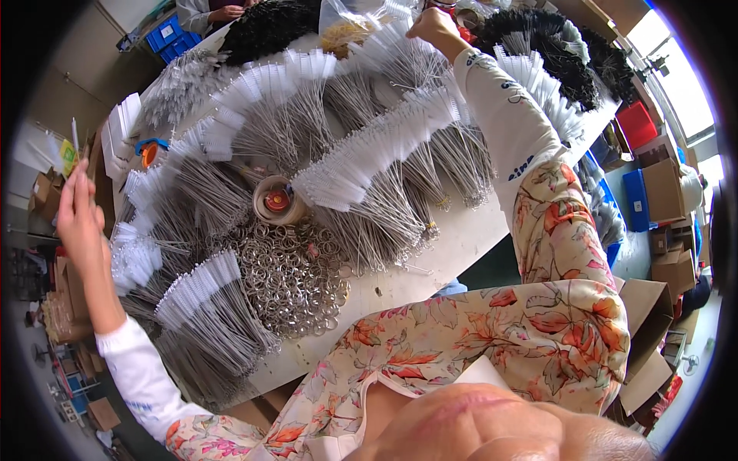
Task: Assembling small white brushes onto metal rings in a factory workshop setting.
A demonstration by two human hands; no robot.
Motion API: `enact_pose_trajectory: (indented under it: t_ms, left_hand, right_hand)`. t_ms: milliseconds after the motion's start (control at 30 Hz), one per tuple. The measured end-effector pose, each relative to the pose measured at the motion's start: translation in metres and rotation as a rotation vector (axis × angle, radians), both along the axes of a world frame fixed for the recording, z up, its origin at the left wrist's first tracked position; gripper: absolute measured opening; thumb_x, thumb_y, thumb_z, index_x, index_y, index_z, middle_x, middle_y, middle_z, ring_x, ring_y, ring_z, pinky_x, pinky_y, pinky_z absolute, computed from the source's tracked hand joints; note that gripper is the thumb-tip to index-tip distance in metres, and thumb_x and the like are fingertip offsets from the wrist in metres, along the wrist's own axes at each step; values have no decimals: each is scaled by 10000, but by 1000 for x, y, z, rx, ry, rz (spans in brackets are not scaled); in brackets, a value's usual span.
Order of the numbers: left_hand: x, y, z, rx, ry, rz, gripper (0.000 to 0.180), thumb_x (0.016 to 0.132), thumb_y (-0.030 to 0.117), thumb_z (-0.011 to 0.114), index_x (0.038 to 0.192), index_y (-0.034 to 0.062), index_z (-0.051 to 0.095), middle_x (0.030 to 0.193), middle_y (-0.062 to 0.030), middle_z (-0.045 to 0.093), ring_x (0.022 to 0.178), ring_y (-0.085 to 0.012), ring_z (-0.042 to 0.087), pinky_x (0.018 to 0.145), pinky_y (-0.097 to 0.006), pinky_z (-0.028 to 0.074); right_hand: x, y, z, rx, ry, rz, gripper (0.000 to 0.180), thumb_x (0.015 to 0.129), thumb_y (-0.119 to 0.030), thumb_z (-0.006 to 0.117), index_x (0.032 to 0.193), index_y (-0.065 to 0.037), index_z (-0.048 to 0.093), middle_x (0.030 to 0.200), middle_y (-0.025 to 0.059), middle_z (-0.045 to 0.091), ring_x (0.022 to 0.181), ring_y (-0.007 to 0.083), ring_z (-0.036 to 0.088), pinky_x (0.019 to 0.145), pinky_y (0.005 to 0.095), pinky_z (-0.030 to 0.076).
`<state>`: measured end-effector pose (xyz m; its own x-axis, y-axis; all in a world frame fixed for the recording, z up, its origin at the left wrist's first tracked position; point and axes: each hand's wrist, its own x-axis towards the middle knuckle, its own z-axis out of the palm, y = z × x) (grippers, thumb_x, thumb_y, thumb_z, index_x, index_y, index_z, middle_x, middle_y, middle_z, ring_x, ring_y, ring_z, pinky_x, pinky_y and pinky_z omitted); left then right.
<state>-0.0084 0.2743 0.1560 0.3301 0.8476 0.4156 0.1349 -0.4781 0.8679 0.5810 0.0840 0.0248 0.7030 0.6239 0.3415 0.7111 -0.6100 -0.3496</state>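
Note:
My left hand is raised beyond the table's left edge, its fingers closed around a small yellow-green packet with a thin white stick beside it. Stretched to the far side, my right hand is curled closed by a red and silver object; what it grips is hidden. Between my arms lie many bundles of wire-stemmed brushes with white bristles. A heap of metal split rings spreads near a round cardboard-coloured container with a red item inside.
A blue and orange tape dispenser sits at the table's left. Dark brushes are piled at the back, more at the far right. Another person's hand shows at the top, near blue crates. Cardboard boxes stand right.

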Motion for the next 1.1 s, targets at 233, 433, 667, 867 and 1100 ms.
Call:
enact_pose_trajectory:
  t_ms: [233,433,667,867,1100]
  left_hand:
    - [-35,-126,11,-82,-18,39,321,974,206,424,1188,6,553,731,48,415,554,3,303,438,-158,192]
    - [-104,-153,-37,-228,73,165,393,980,315,405,1208,19,527,703,67,340,494,4,193,409,-150,134]
    - [-126,-178,-31,60,412,205,434,972,330,392,1143,-30,562,799,10,491,601,-67,367,535,-197,357]
    - [-132,-177,-34,-391,268,309,419,983,372,359,1129,34,561,788,48,431,619,-58,355,548,-190,353]
    - [-150,-176,-38,-507,230,294,454,975,431,336,1148,77,560,788,57,431,636,-54,357,576,-193,363]
  right_hand:
    - [-14,34,64,262,511,215,305,821,-297,611,1058,-107,637,967,88,666,792,207,672,640,310,559]
    - [-105,69,-18,-306,204,212,439,738,-387,654,1049,-78,637,970,152,647,963,291,612,808,423,470]
    - [-110,61,-37,-369,268,56,450,641,-263,724,1048,-83,656,1083,124,634,1036,259,601,851,370,481]
    - [-110,67,-41,-386,308,35,471,640,-301,718,1040,-60,656,1062,126,640,1026,252,605,858,358,476]
    - [-101,62,-36,-245,252,6,406,675,-261,638,1023,-52,658,1051,147,639,1014,263,611,843,352,482]
